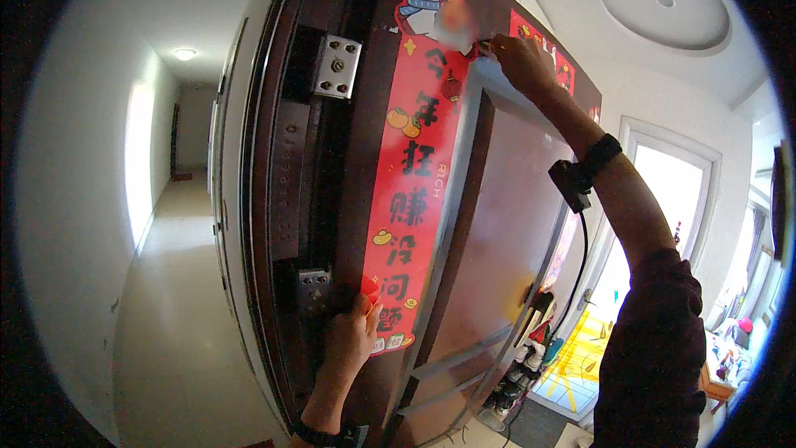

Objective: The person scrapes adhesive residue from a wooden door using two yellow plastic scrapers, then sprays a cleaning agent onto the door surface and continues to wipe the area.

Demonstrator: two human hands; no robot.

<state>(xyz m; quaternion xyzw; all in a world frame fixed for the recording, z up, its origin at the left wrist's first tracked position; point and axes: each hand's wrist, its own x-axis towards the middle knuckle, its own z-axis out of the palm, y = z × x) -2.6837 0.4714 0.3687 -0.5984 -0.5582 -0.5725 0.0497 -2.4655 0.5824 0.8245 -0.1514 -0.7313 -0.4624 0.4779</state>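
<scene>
A red paper door banner [403,199] with large black characters runs down the inner face of a dark brown door [522,155]. A cartoon horse cut-out [423,0] tops it, partly blurred. My left hand [354,333] is at the banner's lower left edge, pinching a small red piece with a thin, light-coloured edge; what it is cannot be made out. My right hand [525,65] is raised beside the banner's upper right corner, fingers bent together. Something small and dark shows at its fingertips, too unclear to name. The wrist wears a black strap with a camera-like device [571,183].
Metal hinge plates [337,66] sit on the door's edge at left. A corridor [168,261] stretches beyond it. Another red decoration [541,43] is across the door's top. Shoes on a rack [519,373] stand low behind the door, near a bright glazed doorway [653,199]. A black cable [581,261] hangs from the wrist device.
</scene>
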